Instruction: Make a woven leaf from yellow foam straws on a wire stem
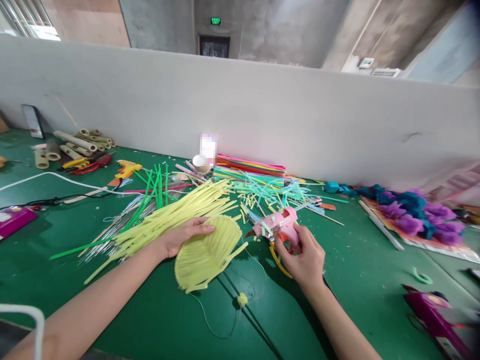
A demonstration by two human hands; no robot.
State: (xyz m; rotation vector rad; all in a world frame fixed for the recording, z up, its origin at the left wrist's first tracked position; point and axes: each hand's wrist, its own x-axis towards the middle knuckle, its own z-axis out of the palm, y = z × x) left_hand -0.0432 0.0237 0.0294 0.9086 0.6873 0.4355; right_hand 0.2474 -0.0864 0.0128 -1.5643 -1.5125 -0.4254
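A: From the head view, what sits at the dial's centre?
B: A yellow leaf [208,257], built from fuzzy strips laid side by side, above the green table [360,285]. Read my clock directions from there.
A: And the left hand [183,237]?
B: It grips the leaf from ten o'clock, thumb lying on the upper face; the other fingers are partly hidden, but the edge is pinched between them.
A: The right hand [302,257]?
B: At three o'clock, closed round the handle of a pink glue gun [277,224]. The nozzle points back at the leaf, just beside its right edge. I can't tell whether the trigger is squeezed.
A: What lies close by?
B: A heap of loose yellow strips [180,207] at eleven, right behind the left hand, with green strips [161,187] beyond it. At five, a dark rod [258,325] runs away from the leaf, and a small yellow ball [242,299] sits along it.
A: Farther out?
B: A yellow glue gun [127,169] and bamboo tubes [80,145] between ten and eleven. A stack of coloured strips [255,165] at one. Purple and blue fuzzy flowers [416,215] between two and three, and a magenta tool [431,315] between three and four.
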